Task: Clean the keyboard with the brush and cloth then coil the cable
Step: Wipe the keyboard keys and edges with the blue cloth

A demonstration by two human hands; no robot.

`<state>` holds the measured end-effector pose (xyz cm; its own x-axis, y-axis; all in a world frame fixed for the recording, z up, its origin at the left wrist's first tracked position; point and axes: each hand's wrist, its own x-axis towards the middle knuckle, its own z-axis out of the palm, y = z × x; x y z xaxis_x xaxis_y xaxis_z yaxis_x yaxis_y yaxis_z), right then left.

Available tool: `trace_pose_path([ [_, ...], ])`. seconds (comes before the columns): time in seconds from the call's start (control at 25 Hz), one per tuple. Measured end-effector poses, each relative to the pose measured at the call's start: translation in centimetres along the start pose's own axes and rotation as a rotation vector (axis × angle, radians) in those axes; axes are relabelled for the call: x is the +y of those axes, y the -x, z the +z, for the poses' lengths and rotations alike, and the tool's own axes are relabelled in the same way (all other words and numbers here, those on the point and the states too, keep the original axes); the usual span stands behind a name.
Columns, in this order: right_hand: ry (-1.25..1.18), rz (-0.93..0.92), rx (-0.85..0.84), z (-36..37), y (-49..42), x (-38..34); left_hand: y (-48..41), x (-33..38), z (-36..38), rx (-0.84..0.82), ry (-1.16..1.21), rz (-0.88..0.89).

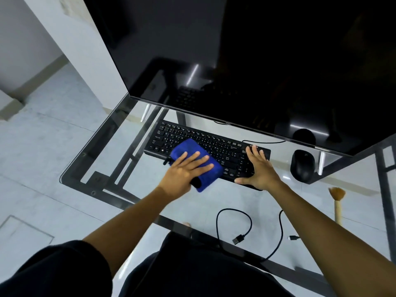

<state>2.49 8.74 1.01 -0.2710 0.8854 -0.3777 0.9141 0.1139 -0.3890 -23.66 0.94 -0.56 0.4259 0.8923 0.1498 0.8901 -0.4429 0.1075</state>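
A person's left hand [184, 170], fingers spread flat, presses a folded blue cloth [186, 147] onto a black full-size keyboard [192, 133] on a glass-topped desk [214, 202]. The right hand [260, 168], palm flat, rests on its right end. A pale-handled brush [338, 202] and a loose black USB cable [238, 240] lie nearby. The key legends are too small to read.

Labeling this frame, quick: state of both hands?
Left hand: open, fingers flat, pressing the cloth onto the keyboard.
Right hand: open, flat on the keyboard's right end, holding nothing.
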Motion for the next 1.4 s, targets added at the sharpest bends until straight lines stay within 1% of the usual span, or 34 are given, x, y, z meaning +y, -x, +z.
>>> trace_pose_path([
  [0.16,-0.068,-0.018,0.005,0.0,0.4,0.2,1.9,-3.9,-1.1,0.012,-0.003,-0.250],
  [0.24,-0.120,-0.010,-0.011,-0.3,0.8,0.7,0.5,-3.6,-1.7,0.068,0.048,-0.335],
  [0.32,-0.119,0.036,-0.014,-0.5,1.1,1.2,-2.6,-2.3,-2.3,0.145,0.133,-0.445],
  [0.36,-0.108,0.065,-0.009,-0.6,1.3,1.3,-4.4,-1.6,-2.5,0.153,0.173,-0.500],
  [0.4,-0.107,0.091,0.000,-0.6,1.5,1.3,-6.2,-0.8,-2.7,0.122,0.191,-0.538],
  [0.48,-0.159,0.113,0.017,-0.6,1.7,1.1,-9.4,0.5,-2.5,-0.008,0.167,-0.565],
  [0.52,-0.199,0.115,0.026,-0.6,1.7,1.0,-10.6,1.2,-2.2,-0.071,0.148,-0.569],
  [0.6,-0.248,0.104,0.040,-0.6,1.7,1.0,-12.5,3.5,-1.6,-0.119,0.140,-0.520],
  [0.76,-0.374,0.040,0.129,-0.5,1.8,1.5,-14.7,9.5,-0.5,-0.223,0.175,-0.172],
  [0.8,-0.400,0.042,0.142,-0.5,2.0,1.6,-15.0,9.7,-0.5,-0.239,0.173,-0.120],
  [0.88,-0.406,0.071,0.118,-0.6,2.3,1.4,-14.8,8.5,-0.8,-0.252,0.146,-0.046],
  [0.96,-0.344,0.087,0.099,-0.3,2.4,1.6,-14.0,6.4,-1.1,-0.264,0.099,0.006],
  [1.04,-0.276,0.106,0.104,0.0,3.0,1.4,-13.3,4.2,-1.3,-0.273,0.068,-0.013],
  [1.12,-0.208,0.102,0.136,0.7,3.7,1.2,-12.9,2.8,-1.5,-0.259,0.049,-0.075],
  [1.2,-0.215,0.080,0.158,1.4,4.1,1.0,-12.7,2.6,-1.5,-0.236,0.060,-0.155],
  [1.32,-0.300,0.068,0.172,1.4,3.9,1.0,-13.2,4.5,-1.5,-0.188,0.097,-0.210],
  [1.4,-0.323,0.066,0.164,1.3,3.8,1.0,-14.2,6.9,-1.1,-0.208,0.123,-0.158],
])
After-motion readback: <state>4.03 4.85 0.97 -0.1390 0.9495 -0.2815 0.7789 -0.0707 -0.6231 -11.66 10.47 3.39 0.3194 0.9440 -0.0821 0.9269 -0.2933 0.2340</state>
